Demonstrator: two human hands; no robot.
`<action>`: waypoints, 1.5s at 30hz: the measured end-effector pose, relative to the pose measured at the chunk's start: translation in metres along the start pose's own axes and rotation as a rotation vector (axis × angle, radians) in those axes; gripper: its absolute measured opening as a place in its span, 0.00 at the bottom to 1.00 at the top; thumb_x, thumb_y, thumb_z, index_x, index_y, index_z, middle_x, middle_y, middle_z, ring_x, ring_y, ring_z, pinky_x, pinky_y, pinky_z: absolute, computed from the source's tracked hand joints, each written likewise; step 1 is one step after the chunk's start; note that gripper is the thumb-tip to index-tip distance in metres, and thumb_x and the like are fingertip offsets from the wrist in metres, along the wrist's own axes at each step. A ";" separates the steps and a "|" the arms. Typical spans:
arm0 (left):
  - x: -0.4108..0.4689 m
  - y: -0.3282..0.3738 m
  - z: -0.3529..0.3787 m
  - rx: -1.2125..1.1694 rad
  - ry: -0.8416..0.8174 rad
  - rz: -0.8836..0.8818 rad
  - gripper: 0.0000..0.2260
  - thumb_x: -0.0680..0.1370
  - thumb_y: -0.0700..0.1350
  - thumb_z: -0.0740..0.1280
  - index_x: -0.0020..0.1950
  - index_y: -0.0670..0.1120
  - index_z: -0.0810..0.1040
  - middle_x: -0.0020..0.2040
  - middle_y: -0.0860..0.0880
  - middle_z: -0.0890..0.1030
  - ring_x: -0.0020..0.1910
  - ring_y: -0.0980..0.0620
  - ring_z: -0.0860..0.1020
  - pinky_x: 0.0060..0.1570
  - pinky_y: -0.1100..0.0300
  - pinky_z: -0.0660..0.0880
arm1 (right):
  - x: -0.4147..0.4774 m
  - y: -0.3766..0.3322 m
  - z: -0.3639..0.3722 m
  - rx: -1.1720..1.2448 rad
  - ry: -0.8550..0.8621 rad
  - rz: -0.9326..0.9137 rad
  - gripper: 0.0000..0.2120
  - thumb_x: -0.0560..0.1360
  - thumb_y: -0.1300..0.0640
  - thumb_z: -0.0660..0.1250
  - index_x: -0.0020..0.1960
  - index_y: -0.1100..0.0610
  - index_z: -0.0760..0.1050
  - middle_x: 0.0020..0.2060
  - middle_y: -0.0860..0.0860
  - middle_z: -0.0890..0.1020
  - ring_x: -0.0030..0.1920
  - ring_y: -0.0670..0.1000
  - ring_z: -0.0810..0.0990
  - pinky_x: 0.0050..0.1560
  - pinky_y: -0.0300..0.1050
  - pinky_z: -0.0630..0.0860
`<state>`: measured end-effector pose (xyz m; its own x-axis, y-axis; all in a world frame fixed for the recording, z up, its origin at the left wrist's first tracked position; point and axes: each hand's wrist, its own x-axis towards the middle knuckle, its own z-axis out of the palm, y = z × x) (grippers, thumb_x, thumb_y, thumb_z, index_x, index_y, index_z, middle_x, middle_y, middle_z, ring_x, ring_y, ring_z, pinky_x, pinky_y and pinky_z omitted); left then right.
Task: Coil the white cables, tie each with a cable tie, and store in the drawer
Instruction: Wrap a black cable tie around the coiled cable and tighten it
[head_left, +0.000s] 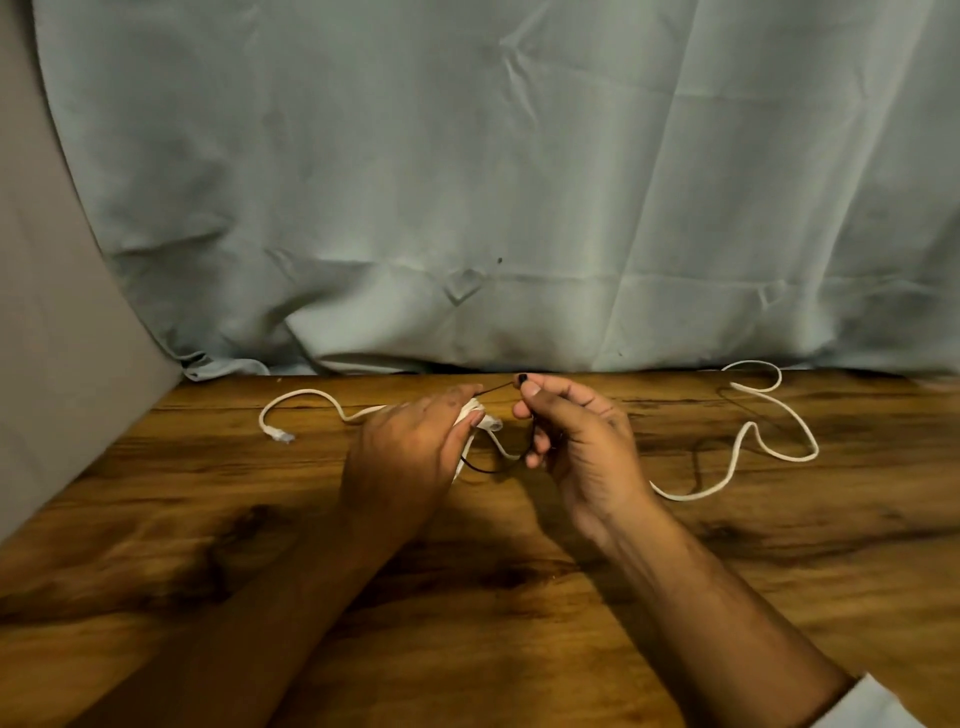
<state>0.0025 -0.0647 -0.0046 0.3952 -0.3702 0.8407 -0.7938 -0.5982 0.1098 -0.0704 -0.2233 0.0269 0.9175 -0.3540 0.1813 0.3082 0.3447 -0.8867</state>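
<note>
White cable (488, 423): part-bundled, gripped in left hand (405, 452) above tabletop (156, 493), loose runs trailing either side of that hand; right hand (576, 447), just beside it, pinches black cable tie (497, 390); risk: tie slips while slack, bundle springs open.

The left hand (410, 452) hides most of the bunched white cable (482, 419), and the sleeve (872, 702) runs off frame.

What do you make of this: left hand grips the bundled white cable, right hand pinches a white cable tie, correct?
Not quite. The head view shows the cable tie is black, not white. The right hand pinches it, and the left hand grips the bundled white cable.
</note>
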 end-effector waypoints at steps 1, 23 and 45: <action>0.000 0.000 0.000 0.004 0.009 0.007 0.18 0.84 0.52 0.58 0.64 0.46 0.83 0.54 0.48 0.87 0.49 0.45 0.85 0.44 0.49 0.81 | 0.000 0.000 0.000 0.012 -0.003 0.014 0.04 0.76 0.64 0.72 0.49 0.59 0.84 0.34 0.53 0.83 0.23 0.44 0.70 0.22 0.37 0.70; -0.001 0.001 0.001 0.053 -0.016 0.029 0.19 0.84 0.53 0.57 0.64 0.46 0.82 0.54 0.48 0.87 0.49 0.45 0.85 0.46 0.49 0.81 | 0.001 -0.005 -0.003 -0.016 -0.073 0.028 0.08 0.76 0.66 0.70 0.49 0.55 0.83 0.33 0.54 0.82 0.22 0.44 0.67 0.21 0.36 0.65; -0.002 0.011 -0.004 0.020 0.006 0.054 0.17 0.82 0.50 0.58 0.63 0.46 0.83 0.52 0.48 0.87 0.47 0.46 0.85 0.44 0.54 0.78 | 0.003 0.002 -0.010 -0.091 -0.179 0.038 0.08 0.76 0.65 0.71 0.52 0.56 0.84 0.34 0.55 0.83 0.22 0.44 0.68 0.22 0.36 0.65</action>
<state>-0.0092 -0.0677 -0.0026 0.3494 -0.3979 0.8483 -0.8044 -0.5916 0.0538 -0.0695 -0.2320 0.0213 0.9606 -0.1794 0.2125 0.2559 0.2716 -0.9278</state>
